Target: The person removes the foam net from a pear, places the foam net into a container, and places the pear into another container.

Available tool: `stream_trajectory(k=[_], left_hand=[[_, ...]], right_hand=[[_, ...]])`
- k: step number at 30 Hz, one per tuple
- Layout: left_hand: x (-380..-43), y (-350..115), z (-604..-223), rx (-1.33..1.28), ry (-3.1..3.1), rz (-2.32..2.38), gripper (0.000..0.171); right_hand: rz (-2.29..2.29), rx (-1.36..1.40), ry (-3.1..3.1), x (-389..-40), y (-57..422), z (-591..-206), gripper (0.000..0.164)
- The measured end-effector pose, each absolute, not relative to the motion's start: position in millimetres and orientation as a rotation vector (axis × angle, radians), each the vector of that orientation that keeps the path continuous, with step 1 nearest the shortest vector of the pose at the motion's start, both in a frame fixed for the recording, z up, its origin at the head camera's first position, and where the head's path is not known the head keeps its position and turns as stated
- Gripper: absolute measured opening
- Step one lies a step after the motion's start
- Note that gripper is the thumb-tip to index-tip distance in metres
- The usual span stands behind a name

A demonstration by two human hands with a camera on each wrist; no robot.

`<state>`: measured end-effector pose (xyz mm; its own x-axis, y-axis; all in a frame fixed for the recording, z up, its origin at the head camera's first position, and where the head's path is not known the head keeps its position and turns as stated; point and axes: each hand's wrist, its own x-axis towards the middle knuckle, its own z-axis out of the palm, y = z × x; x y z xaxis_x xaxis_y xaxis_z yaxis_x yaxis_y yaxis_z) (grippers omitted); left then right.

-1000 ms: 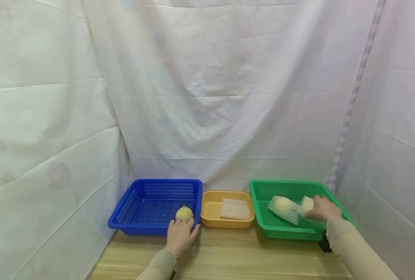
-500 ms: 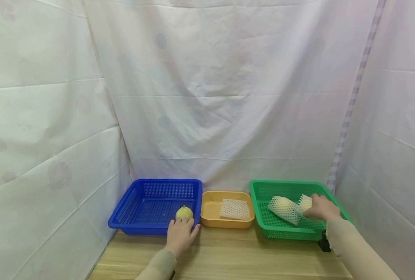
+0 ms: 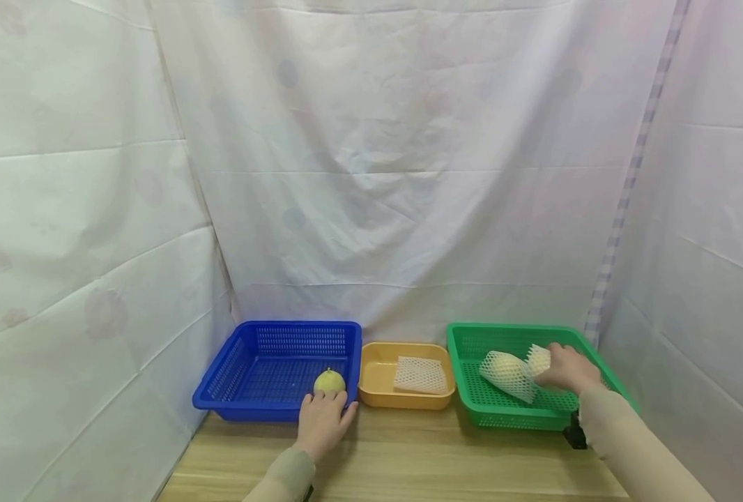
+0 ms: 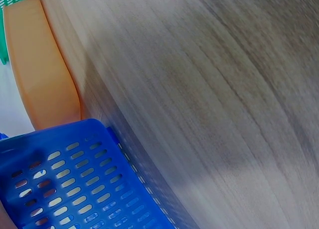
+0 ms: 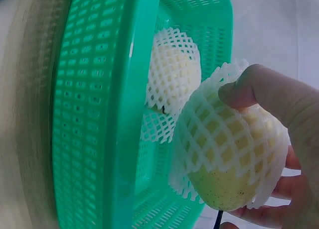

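In the head view my right hand grips a pale yellow pear wrapped in a white foam net, over the green basket. The right wrist view shows the thumb pressed on the net and the fingers round the far side; the pear's speckled, stemmed end sticks out. Beside it in the basket lies another netted pear. My left hand rests over the front rim of the blue basket, fingertips at a bare yellow-green pear, whose lower part the hand hides.
Between the baskets stands a yellow-orange tray with a flat foam net in it. All three stand on a wood-grain table. White cloth hangs behind and at both sides.
My right hand has shifted slightly left with the netted pear, closer to the other netted pear. The left hand has stayed in place on the blue basket's rim.
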<state>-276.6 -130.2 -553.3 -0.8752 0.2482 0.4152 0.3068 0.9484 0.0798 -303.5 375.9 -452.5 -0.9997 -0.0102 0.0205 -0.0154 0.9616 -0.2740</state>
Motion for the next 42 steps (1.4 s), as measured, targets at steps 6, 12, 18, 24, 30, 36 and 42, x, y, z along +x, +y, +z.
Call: stream_trajectory(k=[6, 12, 18, 24, 30, 36, 42], left_hand=[[-276, -130, -553, -0.406, -2.684, -0.195, 0.033], [-274, -130, -550, -0.41, -2.676, -0.195, 0.034], [-275, -130, -552, -0.411, -2.644, -0.204, 0.035], [-276, -130, -552, -0.416, -2.634, -0.195, 0.034], [-275, -131, -554, -0.425, -2.617, -0.187, 0.034], [-276, -131, -555, -0.424, -2.61, -0.178, 0.034], [-276, -130, -554, -0.417, -2.645, -0.183, 0.035]], right_hand=[[0.42, 0.05, -3.085, -304, 368, -450, 0.084], [0.418, 0.1, -3.063, -305, 357, -447, 0.082], [0.406, 0.142, -3.045, -308, 346, -443, 0.081], [0.413, 0.18, -3.038, -309, 335, -439, 0.083], [0.439, 0.205, -3.024, -309, 325, -437, 0.082], [0.459, 0.237, -3.003, -308, 316, -433, 0.082], [0.476, 0.271, -2.994, -308, 307, -431, 0.082]])
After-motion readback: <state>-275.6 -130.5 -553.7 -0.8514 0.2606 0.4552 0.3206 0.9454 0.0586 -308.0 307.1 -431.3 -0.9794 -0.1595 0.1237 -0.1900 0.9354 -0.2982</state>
